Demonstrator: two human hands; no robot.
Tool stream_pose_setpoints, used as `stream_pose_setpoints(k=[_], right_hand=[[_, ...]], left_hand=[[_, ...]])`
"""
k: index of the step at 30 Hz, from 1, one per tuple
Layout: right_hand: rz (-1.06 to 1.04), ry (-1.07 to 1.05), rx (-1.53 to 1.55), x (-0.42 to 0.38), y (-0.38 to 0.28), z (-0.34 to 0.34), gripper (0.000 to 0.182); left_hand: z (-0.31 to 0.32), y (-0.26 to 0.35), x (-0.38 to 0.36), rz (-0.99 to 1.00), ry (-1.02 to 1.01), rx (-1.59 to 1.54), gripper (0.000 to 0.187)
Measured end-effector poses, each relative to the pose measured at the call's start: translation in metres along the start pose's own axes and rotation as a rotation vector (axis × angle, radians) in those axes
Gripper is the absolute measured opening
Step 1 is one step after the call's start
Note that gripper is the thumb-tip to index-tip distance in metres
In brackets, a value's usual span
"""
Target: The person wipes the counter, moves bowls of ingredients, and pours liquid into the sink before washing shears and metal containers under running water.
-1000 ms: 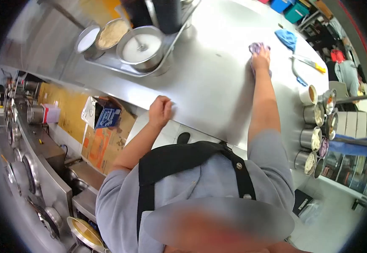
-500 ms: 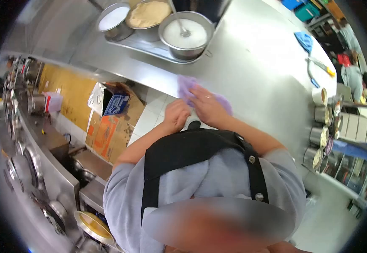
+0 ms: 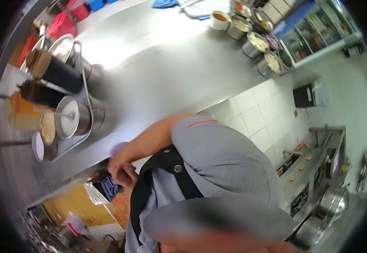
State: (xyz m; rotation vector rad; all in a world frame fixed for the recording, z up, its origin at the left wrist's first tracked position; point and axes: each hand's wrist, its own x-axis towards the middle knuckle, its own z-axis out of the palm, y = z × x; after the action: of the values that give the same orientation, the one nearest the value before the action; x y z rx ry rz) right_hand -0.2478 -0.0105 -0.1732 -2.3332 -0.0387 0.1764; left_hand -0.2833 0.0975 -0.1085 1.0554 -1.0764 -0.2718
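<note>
My right hand [image 3: 116,163] rests at the near edge of the steel counter [image 3: 170,71], low and left in the head view, closed over a purple cloth [image 3: 119,147] that shows just above the fingers. My left hand [image 3: 127,176] sits right beside it below the counter edge, partly hidden by my black apron strap, so its fingers are unclear. My right forearm runs from my grey sleeve down to the cloth.
A tray with metal pots [image 3: 71,116] and dark bottles [image 3: 54,69] stands on the counter's left. Several metal containers [image 3: 255,40], a sauce cup [image 3: 220,17] and a blue cloth [image 3: 164,3] lie at the far end. A blue carton [image 3: 107,187] sits below; stove [image 3: 318,168] at right.
My right hand has dragged the purple cloth from the far counter back to its near edge beside my left hand. My head has turned, so the whole view has swung round.
</note>
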Motion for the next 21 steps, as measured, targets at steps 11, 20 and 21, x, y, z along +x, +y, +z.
stream_pose_setpoints(k=[11, 20, 21], right_hand=[[0.810, 0.547, 0.591, -0.454, -0.014, 0.058, 0.034], [1.286, 1.306, 0.464, -0.698, -0.039, 0.093, 0.040], [1.319, 1.394, 0.368, -0.716, -0.039, 0.092, 0.042]], left_hand=[[0.170, 0.005, 0.012, -0.083, -0.761, 0.029, 0.017], [0.443, 0.057, -0.047, -0.589, -1.180, -0.241, 0.026], [0.475, 0.060, -0.056, -0.690, -1.143, -0.269, 0.030]])
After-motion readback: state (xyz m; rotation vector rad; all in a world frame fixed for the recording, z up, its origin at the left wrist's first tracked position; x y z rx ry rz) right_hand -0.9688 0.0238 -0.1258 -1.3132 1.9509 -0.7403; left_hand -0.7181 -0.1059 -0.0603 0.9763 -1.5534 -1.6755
